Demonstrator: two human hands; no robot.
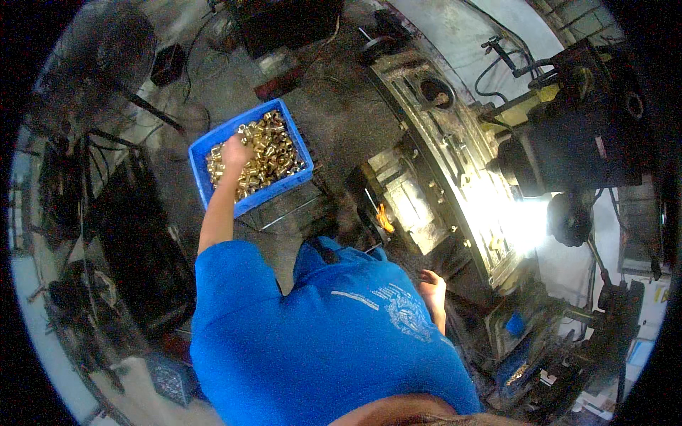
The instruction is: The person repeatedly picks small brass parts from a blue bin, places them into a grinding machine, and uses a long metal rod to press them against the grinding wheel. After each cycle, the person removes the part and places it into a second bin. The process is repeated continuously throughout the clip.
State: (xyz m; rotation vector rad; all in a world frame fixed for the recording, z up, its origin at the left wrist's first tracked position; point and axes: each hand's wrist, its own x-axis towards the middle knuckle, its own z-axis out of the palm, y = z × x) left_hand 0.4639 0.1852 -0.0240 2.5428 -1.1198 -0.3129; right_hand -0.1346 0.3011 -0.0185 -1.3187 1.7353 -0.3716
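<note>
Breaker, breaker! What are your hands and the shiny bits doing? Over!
Left hand in among the shiny metal pieces, grip unclear. Right hand away from the blue bin. Left hand hiding some pieces.

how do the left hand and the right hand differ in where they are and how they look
The left hand is inside the blue plastic bin, among the metal fittings; the right hand is outside it, beside the blue T-shirt. The left forearm shows plainly, whereas the right forearm is mostly hidden behind the shirt. Both hands are bare.
</note>
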